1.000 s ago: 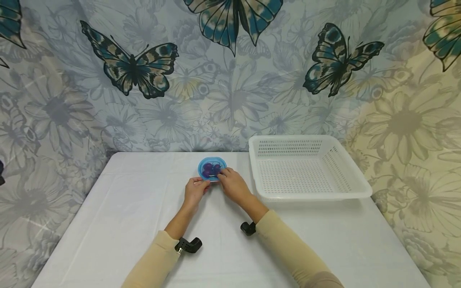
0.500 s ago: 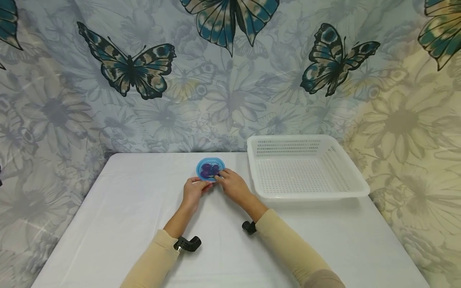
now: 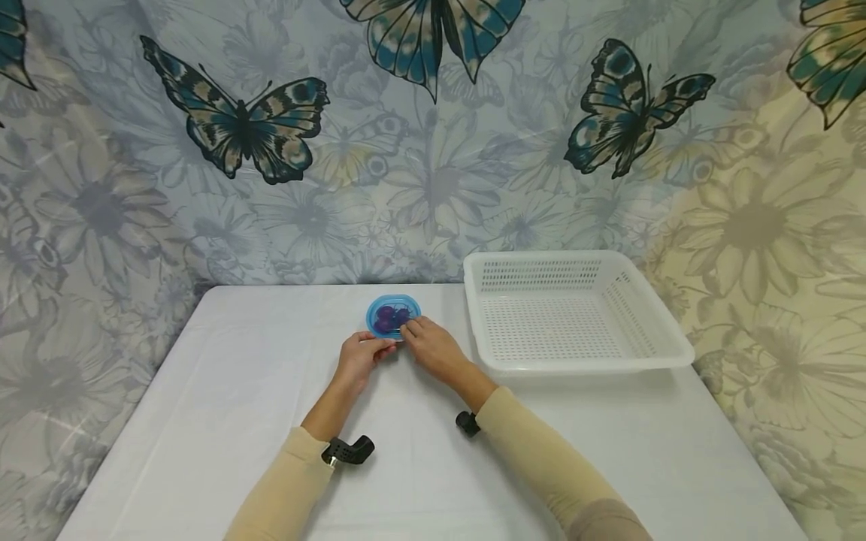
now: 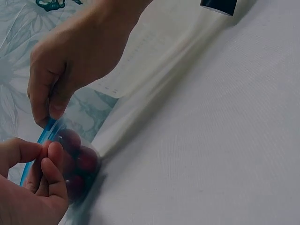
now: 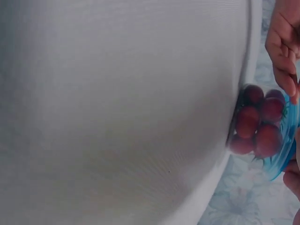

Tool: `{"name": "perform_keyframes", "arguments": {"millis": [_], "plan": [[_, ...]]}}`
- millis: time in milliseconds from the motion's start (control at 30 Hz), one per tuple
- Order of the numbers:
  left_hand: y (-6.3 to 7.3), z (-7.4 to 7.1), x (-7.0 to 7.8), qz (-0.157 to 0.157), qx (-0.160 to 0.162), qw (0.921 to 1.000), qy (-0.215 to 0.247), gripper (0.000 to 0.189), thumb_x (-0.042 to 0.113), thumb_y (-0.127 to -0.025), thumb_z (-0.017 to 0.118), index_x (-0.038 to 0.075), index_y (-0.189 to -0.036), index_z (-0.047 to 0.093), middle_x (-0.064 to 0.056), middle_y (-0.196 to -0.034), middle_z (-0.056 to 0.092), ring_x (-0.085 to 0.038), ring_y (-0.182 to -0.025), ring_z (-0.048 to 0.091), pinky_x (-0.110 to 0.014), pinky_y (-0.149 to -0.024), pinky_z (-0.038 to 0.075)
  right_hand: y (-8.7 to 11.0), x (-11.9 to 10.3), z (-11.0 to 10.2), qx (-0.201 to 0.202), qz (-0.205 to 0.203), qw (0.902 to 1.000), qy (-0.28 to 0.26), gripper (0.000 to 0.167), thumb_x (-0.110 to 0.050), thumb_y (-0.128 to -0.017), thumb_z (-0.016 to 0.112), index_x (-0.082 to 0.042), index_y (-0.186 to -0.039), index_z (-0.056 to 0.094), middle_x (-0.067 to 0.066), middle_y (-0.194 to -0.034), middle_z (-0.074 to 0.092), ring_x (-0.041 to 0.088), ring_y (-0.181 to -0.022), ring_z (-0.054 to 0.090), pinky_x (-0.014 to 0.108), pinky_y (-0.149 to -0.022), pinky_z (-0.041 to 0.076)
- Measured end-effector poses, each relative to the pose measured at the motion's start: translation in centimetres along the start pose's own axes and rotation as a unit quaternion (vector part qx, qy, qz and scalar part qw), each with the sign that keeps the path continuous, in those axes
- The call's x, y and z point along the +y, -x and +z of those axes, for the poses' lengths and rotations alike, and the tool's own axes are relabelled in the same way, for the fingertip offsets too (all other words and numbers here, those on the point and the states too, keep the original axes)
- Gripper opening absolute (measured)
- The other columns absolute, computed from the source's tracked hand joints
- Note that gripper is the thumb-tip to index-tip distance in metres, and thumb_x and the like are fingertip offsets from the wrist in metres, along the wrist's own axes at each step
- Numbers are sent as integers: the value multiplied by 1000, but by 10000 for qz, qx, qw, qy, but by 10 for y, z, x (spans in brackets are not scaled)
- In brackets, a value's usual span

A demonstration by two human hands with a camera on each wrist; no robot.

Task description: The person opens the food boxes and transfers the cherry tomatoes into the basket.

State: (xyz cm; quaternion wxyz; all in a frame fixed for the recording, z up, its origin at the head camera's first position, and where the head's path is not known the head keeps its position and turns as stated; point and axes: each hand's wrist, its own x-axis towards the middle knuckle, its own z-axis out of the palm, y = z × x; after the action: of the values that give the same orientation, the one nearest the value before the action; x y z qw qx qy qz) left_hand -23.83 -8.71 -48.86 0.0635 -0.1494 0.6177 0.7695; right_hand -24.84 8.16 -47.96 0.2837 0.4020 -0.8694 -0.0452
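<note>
Little had altered on my feeds since a second earlier: the head view had slid slightly, and the left hand (image 3: pixel 358 359) and right hand (image 3: pixel 436 349) kept the same hold. Both were nearly closed, fingers bent, pinching the near side of a small, clear plastic, oval container with a blue rim (image 3: pixel 371 312). Inside lay round, dark red fruit (image 5: pixel 268 139) with green stem bits.

The container was at the far part of the white-clothed bench (image 3: pixel 237 391), near its back edge. To its right, a strip of cloth separated it from the rectangular, white, perforated plastic basket (image 3: pixel 582 367), which reached the bench's right edge. Leftward, broad cloth ran to the left edge. Butterfly-printed fabric (image 3: pixel 433 188) rose behind.

The right wrist view cut the right hand off at the margin; the left wrist view cropped the left hand at lower left. In the head view, right fingers covered part of the rim. I could not tell whether a clear cover spanned it, or whether the base rested flat.
</note>
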Motion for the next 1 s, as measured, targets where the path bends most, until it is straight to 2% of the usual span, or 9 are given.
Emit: {"name": "perform_keyframes", "arguments": {"millis": [100, 267, 367, 500, 567, 667, 767, 900, 1000], "plan": [[0, -2, 2, -100, -59, 9999, 37, 25, -4, -88, 62, 2, -102, 42, 1, -71, 67, -5, -65, 66, -18, -64, 51, -2, -1, -2, -156, -297, 9978, 564, 17, -1, -91, 59, -1, -107, 64, 7, -100, 62, 20, -94, 60, 27, -91, 50], [-2, -4, 5, -168, -141, 9996, 157, 24, -3, -89, 60, 5, -97, 40, 2, -71, 69, -5, -65, 66, -17, -63, 50, -5, -1, -3, -314, -721, 9871, 1391, 17, -1, -96, 48, 0, -108, 60, 9, -99, 61, 19, -95, 59, 28, -94, 48], [-4, -4, 5, -200, -210, 9994, 198, 24, -3, -89, 60, 6, -95, 39, 2, -71, 69, -5, -66, 66, -17, -63, 51, -5, -1, 0, -194, -686, 9864, 1483, 23, 2, -98, 36, -1, -105, 58, 8, -96, 59, 19, -92, 58, 28, -92, 49], [-5, -4, 3, -184, -254, 9993, 195, 23, -4, -90, 58, 6, -95, 39, 1, -72, 69, -5, -66, 66, -17, -63, 51, -4, -4, 6, 97, -543, 9877, 1463, 44, 5, -101, 14, -2, -98, 57, 7, -91, 57, 18, -85, 56, 27, -85, 52], [-6, -6, 2, -158, -249, 9994, 187, 22, -4, -90, 58, 6, -95, 39, 1, -73, 69, -5, -66, 66, -17, -62, 51, -6, -6, 8, 179, -484, 9886, 1412, 50, 5, -100, 8, -2, -97, 57, 7, -90, 57, 18, -84, 55, 27, -82, 52], [-6, -8, 2, -147, -271, 9993, 207, 23, -5, -89, 57, 7, -93, 38, 1, -73, 70, -5, -66, 66, -16, -61, 50, -7, -8, 11, 141, -430, 9891, 1399, 47, 4, -101, 10, -2, -98, 57, 8, -93, 58, 19, -87, 56, 28, -84, 53], [-7, -7, 2, -132, -317, 9990, 269, 24, -6, -89, 57, 7, -92, 37, 1, -72, 69, -5, -66, 67, -16, -61, 50, -8, -7, 11, 25, -433, 9896, 1368, 40, 3, -102, 18, -1, -102, 58, 9, -97, 59, 20, -91, 57, 29, -87, 53], [-6, -5, 3, -166, -372, 9986, 324, 24, -8, -88, 56, 7, -92, 37, 1, -71, 69, -6, -65, 66, -16, -61, 50, -7, -4, 8, -166, -488, 9912, 1215, 21, -1, -101, 37, 0, -104, 58, 9, -99, 58, 20, -91, 56, 29, -86, 52], [-5, -5, 2, -175, -276, 9986, 405, 23, -8, -88, 56, 6, -91, 38, 2, -70, 66, -6, -64, 65, -17, -61, 50, -16, -5, 2, -271, -533, 9926, 1061, 12, -9, -99, 51, -1, -105, 57, 8, -98, 58, 19, -92, 58, 27, -86, 51]]}}
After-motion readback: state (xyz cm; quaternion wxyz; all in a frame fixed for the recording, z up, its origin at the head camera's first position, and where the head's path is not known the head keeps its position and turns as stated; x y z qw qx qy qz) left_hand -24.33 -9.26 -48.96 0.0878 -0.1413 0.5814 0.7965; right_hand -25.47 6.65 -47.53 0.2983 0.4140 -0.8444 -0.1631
